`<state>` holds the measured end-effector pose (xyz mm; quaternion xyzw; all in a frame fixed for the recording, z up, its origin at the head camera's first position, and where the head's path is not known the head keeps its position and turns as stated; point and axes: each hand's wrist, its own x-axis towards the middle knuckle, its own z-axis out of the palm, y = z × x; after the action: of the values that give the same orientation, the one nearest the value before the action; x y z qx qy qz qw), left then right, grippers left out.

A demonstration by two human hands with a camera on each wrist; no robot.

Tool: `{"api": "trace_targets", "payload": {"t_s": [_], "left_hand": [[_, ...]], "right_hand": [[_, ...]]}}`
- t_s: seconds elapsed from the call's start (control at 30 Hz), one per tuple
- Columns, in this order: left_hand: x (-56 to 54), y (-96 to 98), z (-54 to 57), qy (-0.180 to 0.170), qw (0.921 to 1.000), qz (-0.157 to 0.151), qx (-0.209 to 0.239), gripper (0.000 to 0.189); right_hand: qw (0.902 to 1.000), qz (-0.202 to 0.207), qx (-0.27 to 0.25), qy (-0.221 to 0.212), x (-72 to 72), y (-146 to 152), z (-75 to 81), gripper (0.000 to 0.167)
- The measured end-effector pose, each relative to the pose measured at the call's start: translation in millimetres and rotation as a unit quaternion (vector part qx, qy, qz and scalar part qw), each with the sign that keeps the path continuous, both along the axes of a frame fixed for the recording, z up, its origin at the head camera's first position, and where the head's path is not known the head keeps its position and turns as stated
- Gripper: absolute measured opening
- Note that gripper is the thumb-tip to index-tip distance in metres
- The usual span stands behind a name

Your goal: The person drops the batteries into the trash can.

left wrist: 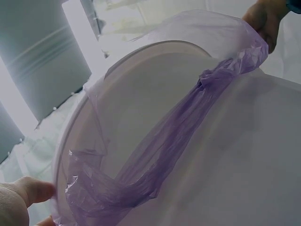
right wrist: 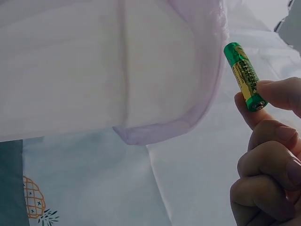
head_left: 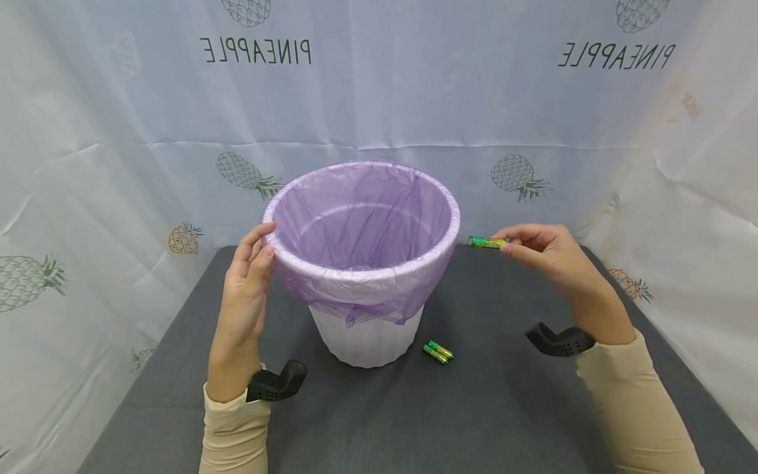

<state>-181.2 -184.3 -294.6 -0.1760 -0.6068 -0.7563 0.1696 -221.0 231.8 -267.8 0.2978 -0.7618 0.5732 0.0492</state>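
Green-and-gold battery (right wrist: 245,77) pinched in the right hand (head_left: 551,260)
Slim shiny cylinder, dark print on gold; left hand (head_left: 241,303) grips the purple-lined bin (head_left: 367,339)

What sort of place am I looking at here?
Probably a small curtained booth set up for filming: pineapple-print curtains hang behind and on both sides of a dark table, and the left wrist view shows what look like strip lights overhead.
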Motion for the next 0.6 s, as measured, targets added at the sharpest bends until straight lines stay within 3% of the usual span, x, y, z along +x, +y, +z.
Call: {"api": "trace_targets", "payload": {"t_s": [0.6], "left_hand": [[-0.1,0.2,-0.3,0.0,1.0,-0.003,0.007,0.032]], "right_hand": [[0.998,-0.015,-0.058,0.02,-7.0,-20.9,14.0,0.028]]}}
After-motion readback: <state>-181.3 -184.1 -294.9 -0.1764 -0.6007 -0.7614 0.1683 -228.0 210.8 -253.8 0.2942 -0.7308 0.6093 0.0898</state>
